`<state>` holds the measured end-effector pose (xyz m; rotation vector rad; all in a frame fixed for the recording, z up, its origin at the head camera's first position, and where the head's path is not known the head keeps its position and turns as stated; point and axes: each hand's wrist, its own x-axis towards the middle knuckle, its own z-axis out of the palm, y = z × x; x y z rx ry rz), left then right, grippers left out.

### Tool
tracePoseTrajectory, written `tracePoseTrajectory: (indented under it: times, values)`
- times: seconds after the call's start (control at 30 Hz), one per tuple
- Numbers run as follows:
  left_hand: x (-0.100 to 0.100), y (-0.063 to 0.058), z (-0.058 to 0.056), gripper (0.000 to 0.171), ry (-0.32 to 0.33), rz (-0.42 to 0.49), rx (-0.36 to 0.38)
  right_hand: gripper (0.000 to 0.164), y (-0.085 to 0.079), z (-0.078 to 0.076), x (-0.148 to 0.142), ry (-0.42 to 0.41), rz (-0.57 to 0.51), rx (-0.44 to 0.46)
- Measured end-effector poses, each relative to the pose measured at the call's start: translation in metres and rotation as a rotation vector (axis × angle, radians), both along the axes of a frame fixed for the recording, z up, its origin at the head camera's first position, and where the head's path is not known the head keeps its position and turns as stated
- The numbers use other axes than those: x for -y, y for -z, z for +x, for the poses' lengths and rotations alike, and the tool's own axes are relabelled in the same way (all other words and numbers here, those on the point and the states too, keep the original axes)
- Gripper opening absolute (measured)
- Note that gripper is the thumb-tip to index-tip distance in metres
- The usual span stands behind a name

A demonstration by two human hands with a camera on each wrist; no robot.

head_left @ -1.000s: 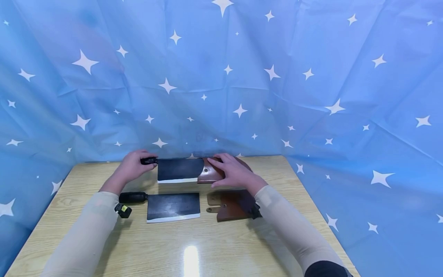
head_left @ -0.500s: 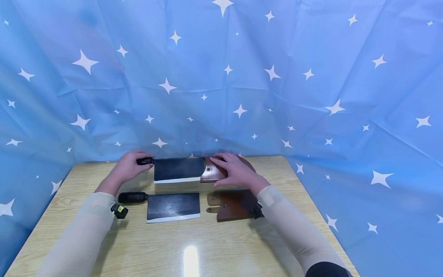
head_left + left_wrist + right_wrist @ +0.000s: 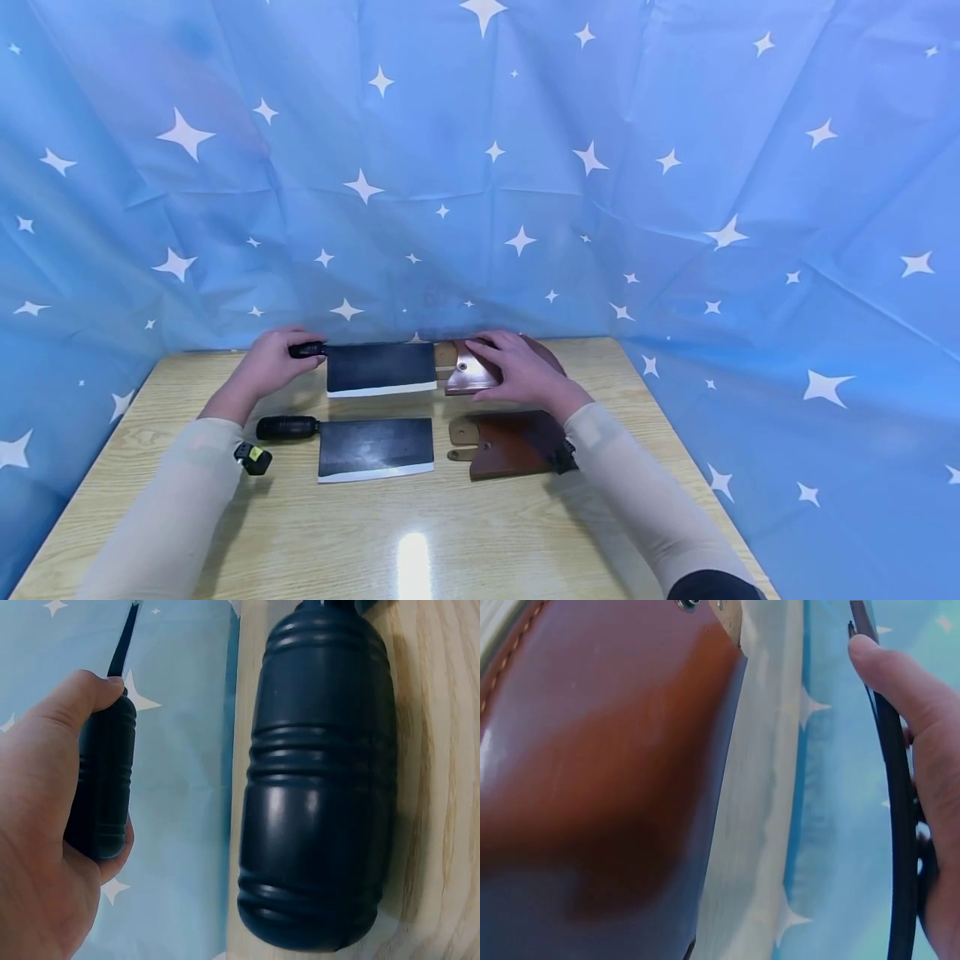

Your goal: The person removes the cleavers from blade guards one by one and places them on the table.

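My left hand (image 3: 272, 367) grips the black ridged handle (image 3: 109, 776) of a cleaver (image 3: 381, 367), whose dark blade with a pale edge points right. A brown leather knife sheath (image 3: 468, 373) is held by my right hand (image 3: 521, 373), thumb on its near face in the right wrist view. Blade tip and sheath mouth lie close together; a tan strap shows between them. Both things are at the back of the table. Nearer me, a second cleaver (image 3: 375, 448) lies flat, handle to the left. Right of it lies a second brown sheath (image 3: 510, 446) with tan straps.
The wooden table (image 3: 360, 542) meets a blue star-patterned curtain (image 3: 480, 208) right behind the held cleaver and sheath. Bare wood shows along the front. Small black wrist cameras sit at the left (image 3: 253, 458) and right sleeves.
The held cleaver has moved left with my left hand. My right hand has drawn the sheath right, so the blade is now out of it and a tan strap has come into sight.
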<state>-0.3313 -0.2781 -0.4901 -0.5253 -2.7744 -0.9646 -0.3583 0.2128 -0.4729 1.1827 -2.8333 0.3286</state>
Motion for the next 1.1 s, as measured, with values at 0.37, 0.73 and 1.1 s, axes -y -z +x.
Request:
tracePoseTrajectory:
  times: [0.37, 0.73, 1.1]
  values:
    - [0.01, 0.0, 0.001, 0.039, -0.019, 0.005, -0.002, 0.099, -0.002, -0.002, -0.01, 0.02, -0.008, 0.008]
    - [0.014, 0.003, 0.001, 0.04, -0.026, 0.0, -0.013, 0.099, -0.005, -0.003, -0.018, 0.038, 0.001, 0.03]
    - [0.014, 0.008, -0.001, 0.041, -0.024, -0.02, -0.003, 0.099, 0.005, -0.008, -0.025, 0.044, 0.009, 0.05]
